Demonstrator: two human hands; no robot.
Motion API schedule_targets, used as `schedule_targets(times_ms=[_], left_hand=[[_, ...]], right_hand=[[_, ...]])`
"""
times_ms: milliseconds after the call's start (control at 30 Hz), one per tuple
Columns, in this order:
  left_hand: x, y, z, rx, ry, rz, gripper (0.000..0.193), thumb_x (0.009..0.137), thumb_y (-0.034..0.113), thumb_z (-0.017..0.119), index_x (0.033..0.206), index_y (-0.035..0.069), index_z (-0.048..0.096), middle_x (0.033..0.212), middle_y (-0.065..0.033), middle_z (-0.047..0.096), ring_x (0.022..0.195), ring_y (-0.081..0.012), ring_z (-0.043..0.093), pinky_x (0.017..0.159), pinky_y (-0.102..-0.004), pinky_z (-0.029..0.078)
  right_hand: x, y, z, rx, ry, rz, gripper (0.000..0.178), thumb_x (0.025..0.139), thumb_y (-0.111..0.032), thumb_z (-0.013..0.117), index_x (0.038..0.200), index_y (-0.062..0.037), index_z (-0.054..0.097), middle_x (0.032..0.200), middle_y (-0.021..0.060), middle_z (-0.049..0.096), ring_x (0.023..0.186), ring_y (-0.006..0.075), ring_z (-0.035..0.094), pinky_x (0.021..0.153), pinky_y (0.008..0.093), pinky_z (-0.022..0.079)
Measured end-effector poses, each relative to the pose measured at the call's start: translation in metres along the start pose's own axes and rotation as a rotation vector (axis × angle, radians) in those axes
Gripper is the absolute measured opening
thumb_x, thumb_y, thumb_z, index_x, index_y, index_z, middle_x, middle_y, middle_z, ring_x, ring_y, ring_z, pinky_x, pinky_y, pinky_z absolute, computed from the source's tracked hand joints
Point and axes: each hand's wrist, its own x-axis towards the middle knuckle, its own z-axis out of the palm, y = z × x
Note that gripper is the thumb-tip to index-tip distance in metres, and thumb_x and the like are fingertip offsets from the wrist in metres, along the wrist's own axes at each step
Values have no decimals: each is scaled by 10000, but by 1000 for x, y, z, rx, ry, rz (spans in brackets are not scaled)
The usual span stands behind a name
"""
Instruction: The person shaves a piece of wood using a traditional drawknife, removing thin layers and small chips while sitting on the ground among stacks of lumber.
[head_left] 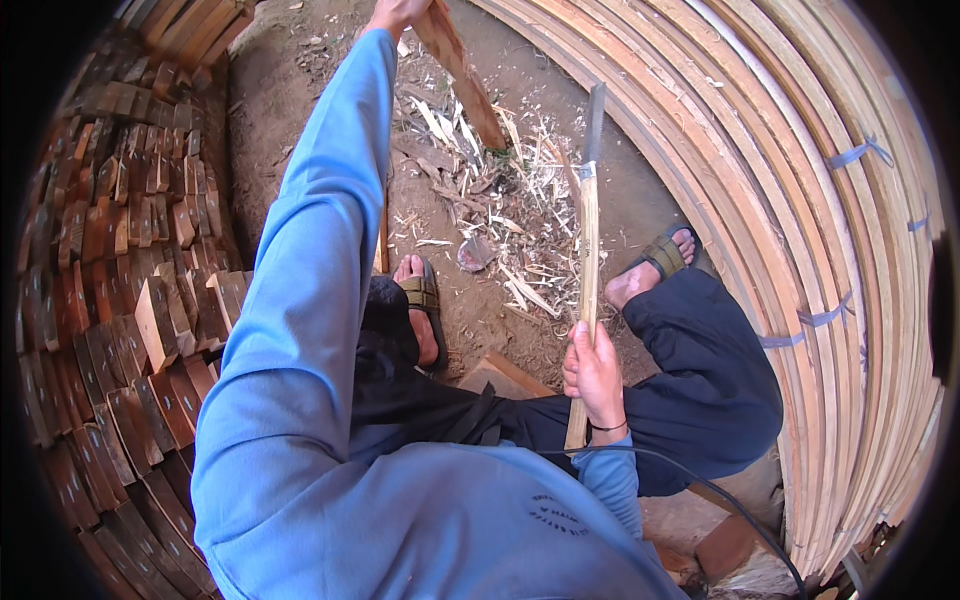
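My left hand (398, 12) reaches far forward to the upper edge of the view, where it is partly cut off. It grips the top of a rough, brown piece of wood (463, 80) that slants down toward the ground. In my right hand (594, 375), between my knees, is the long pale wooden handle of a knife (589, 240). The fingers are wrapped round the handle's lower part. A narrow grey metal blade points away from me at its far end, to the right of the piece of wood and apart from it.
Pale wood shavings (525, 215) and splinters litter the dirt floor between my sandalled feet. Stacked cut wood pieces (120, 300) rise along the left. Long curved-looking planks (740, 180), some tied with blue strips, line the right. A black cable (700, 483) crosses near my right forearm.
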Motion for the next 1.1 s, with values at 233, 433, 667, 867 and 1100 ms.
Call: schedule_targets(times_ms=[233,433,667,867,1100], left_hand=[[21,-8,15,-65,9,-117,350,900,277,490,948,-12,680,783,-237,693,731,-370,716,681,-443,567],[37,-46,9,117,30,43,356,903,267,474,936,-26,673,773,-260,683,740,-368,720,672,-443,574],[22,-26,0,31,36,41,348,896,261,480,882,-40,656,790,-239,681,756,-365,695,694,-445,544],[-4,-23,-21,192,7,131,380,920,289,454,1041,-25,630,916,-261,689,898,-441,664,818,-485,516],[-53,22,-77,297,-361,-434,503,948,430,566,1083,-49,640,979,-200,713,830,-260,732,724,-356,594]], right_hand=[[8,0,10,-125,48,15,278,1077,-388,422,998,-123,445,611,-48,358,414,23,301,357,209,270],[11,1,11,-137,29,15,265,1078,-373,427,996,-121,443,613,-48,359,420,25,307,362,207,276],[14,8,9,-187,56,8,226,1072,-351,455,1005,-136,441,619,-49,376,425,25,328,366,209,291],[13,12,7,-264,70,-29,215,1066,-342,472,1007,-137,444,637,-48,411,440,28,369,377,210,317],[22,29,6,-409,84,-242,215,1055,-320,497,1009,-111,478,627,-35,444,452,44,425,389,223,366]])
